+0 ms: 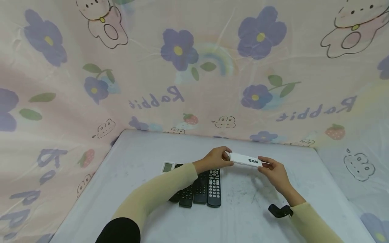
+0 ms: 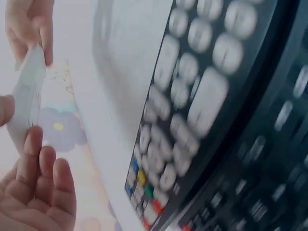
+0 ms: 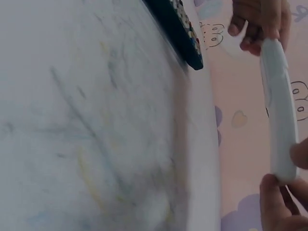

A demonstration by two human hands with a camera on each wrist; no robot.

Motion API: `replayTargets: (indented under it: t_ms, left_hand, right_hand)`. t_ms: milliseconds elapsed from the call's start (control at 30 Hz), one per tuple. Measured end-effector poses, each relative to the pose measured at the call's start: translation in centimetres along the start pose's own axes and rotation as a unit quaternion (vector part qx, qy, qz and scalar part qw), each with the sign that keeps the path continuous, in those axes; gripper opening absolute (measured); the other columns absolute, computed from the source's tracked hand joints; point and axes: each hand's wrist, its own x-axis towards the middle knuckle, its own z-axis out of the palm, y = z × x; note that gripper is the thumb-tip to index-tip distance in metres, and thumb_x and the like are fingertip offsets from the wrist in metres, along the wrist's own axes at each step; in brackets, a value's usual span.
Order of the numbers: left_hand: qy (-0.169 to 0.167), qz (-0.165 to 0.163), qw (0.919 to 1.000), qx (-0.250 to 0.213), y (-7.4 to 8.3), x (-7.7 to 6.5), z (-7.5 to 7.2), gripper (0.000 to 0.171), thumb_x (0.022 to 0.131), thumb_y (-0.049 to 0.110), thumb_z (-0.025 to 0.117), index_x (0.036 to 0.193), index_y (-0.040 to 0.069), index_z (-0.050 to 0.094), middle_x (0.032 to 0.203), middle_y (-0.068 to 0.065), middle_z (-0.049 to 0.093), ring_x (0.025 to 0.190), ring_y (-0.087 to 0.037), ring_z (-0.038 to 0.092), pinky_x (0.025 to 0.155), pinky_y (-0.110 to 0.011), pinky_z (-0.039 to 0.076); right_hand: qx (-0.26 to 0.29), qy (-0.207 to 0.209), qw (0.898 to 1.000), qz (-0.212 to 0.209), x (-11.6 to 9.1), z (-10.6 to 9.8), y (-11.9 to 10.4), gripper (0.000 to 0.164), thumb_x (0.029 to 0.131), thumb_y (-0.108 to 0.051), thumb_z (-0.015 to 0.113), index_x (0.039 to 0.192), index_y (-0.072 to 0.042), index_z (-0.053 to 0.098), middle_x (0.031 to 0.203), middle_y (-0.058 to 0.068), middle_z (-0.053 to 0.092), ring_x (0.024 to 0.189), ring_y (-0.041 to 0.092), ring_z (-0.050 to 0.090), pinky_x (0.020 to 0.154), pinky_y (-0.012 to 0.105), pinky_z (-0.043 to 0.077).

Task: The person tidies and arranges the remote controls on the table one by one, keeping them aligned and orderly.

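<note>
A white remote control (image 1: 243, 159) with several dark buttons is held up above the table between both hands. My left hand (image 1: 216, 157) pinches its left end between thumb and fingers. At the opposite end, my right hand (image 1: 275, 172) grips it with thumb and fingertips. The right wrist view shows the slim white side of the remote (image 3: 280, 115), with the right thumb and fingers at its lower end. Below the left forearm lie several dark remotes, the rightmost a black remote (image 1: 214, 190) with pale buttons. The left sleeve hides parts of them.
A white remote with a small grey screen (image 1: 167, 167) lies left of the dark ones, partly covered by the sleeve. The white table (image 1: 243, 216) bears faint smudges. Patterned cloth (image 1: 194, 84) surrounds its back and sides.
</note>
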Motion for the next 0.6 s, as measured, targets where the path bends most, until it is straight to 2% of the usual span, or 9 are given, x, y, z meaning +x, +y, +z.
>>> replayTargets:
  t_ms: [200,367,600]
  left_hand:
    - [0.011,0.006,0.9999,0.0,0.2,-2.0,1.2,0.054,0.086,0.027,0.073,0.133,0.011,0.053,0.088,0.01,0.068,0.088,0.0,0.061,0.081,-0.019,0.05]
    - [0.034,0.003,0.9994,-0.007,0.3,-3.2,2.5,0.047,0.086,0.026,0.074,0.128,0.015,0.056,0.085,0.013,0.069,0.08,0.004,0.061,0.07,-0.016,0.05]
    - [0.077,-0.014,0.9954,0.055,0.6,-4.7,3.7,0.049,0.078,0.038,0.079,0.12,0.019,0.063,0.076,0.019,0.065,0.068,0.006,0.056,0.056,-0.015,0.045]
  right_hand:
    - [0.032,-0.058,0.997,-0.032,0.5,-0.8,-0.3,0.051,0.092,-0.012,0.064,0.139,0.002,0.048,0.136,0.028,0.05,0.1,-0.017,0.052,0.078,0.013,0.052]
    - [0.053,-0.083,0.994,-0.045,1.0,-1.3,-0.4,0.053,0.095,-0.015,0.062,0.142,0.002,0.043,0.142,0.03,0.043,0.103,-0.018,0.052,0.08,0.012,0.051]
    - [0.062,-0.118,0.99,-0.056,2.0,-0.7,-0.7,0.049,0.096,-0.015,0.06,0.139,0.003,0.046,0.141,0.03,0.045,0.106,-0.014,0.054,0.083,0.013,0.05]
